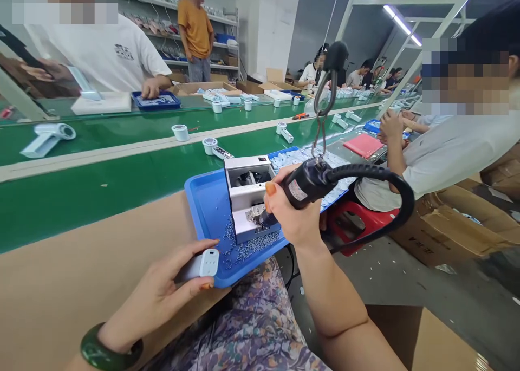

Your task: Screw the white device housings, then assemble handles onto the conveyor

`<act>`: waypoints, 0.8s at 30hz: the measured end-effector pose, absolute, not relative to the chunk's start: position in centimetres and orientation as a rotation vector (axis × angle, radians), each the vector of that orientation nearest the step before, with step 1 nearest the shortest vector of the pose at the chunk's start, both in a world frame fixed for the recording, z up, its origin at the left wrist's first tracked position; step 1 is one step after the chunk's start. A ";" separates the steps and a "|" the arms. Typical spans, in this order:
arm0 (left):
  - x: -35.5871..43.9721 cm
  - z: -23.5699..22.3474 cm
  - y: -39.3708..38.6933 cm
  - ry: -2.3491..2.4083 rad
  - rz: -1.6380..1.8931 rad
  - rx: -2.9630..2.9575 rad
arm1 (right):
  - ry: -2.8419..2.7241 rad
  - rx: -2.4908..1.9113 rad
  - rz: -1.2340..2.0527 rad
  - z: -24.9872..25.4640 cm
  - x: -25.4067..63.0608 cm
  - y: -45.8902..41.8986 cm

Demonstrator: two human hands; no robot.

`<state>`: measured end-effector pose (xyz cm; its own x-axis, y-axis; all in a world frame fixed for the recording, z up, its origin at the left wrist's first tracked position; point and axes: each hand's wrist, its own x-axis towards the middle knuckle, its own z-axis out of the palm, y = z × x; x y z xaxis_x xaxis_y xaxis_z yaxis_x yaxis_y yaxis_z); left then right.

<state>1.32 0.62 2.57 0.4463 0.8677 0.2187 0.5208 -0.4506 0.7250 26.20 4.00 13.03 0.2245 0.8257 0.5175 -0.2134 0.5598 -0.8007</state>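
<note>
My right hand (290,214) is closed around a black electric screwdriver (309,182) that hangs from a metal hook and trails a thick black cable. Its tip points down into the front of a grey screw-feeder box (248,197) standing in a blue tray (207,208) strewn with small screws. My left hand (162,295) grips a small white plastic device part (203,264) with several round holes, resting at the tray's near-left corner on the tan table edge.
A green conveyor belt (101,181) runs behind the tray, carrying white devices and round parts. A co-worker in white (439,149) sits close on my right by a red stool (357,222). Other people work across the belt. Cardboard boxes (455,230) lie on the floor.
</note>
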 end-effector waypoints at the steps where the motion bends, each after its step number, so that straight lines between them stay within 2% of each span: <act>1: 1.1 2.5 0.6 1.181 0.819 2.099 | -1.138 -0.681 0.830 13.0 26.4 4.0; 5: 0.0 2.4 0.3 1.230 0.897 1.983 | -1.182 -0.686 0.968 12.4 27.6 3.9; 9: -0.3 2.2 -0.3 1.289 1.004 1.906 | -1.048 -0.541 0.971 13.1 27.9 3.3; 16: 1.1 2.4 -0.6 1.106 1.064 2.225 | -0.989 -0.292 1.175 16.4 24.8 1.0; 24: 1.5 3.3 -1.0 1.102 1.131 2.279 | -1.110 -0.274 1.272 16.4 22.7 1.3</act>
<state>1.54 -0.97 3.32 0.3733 0.7786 0.5045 0.4845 -0.6273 0.6097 22.69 1.32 16.36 -0.1095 0.8551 0.5067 -0.6179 0.3408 -0.7086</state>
